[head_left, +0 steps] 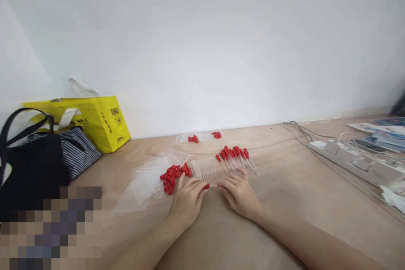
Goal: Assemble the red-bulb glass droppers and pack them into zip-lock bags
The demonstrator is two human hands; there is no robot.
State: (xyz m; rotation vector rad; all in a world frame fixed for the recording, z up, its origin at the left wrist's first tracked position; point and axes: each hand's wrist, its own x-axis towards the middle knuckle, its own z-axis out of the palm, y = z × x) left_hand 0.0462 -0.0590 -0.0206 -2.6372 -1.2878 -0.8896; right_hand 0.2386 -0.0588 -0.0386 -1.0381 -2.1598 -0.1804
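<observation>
My left hand (189, 198) pinches a red rubber bulb (206, 186). A thin clear glass tube (214, 185) runs from that bulb to my right hand (238, 192), whose fingers are closed on its other end. Bulb and tube lie in one line; how deeply they are joined is hidden. Loose red bulbs (171, 178) lie in a heap just beyond my left hand. A row of bare glass tubes (203, 168) rests past the gap between my hands. Beyond my right hand is a pile of droppers (236, 158), tubes with red bulbs on them.
Clear plastic bags (139, 185) lie left of the bulbs. Another bag (205, 136) with bulbs and tubes is near the wall. A yellow bag (110, 122) and a black bag (34, 168) stand at left. At right are a power strip (357, 162), cables, a phone (370, 146) and papers.
</observation>
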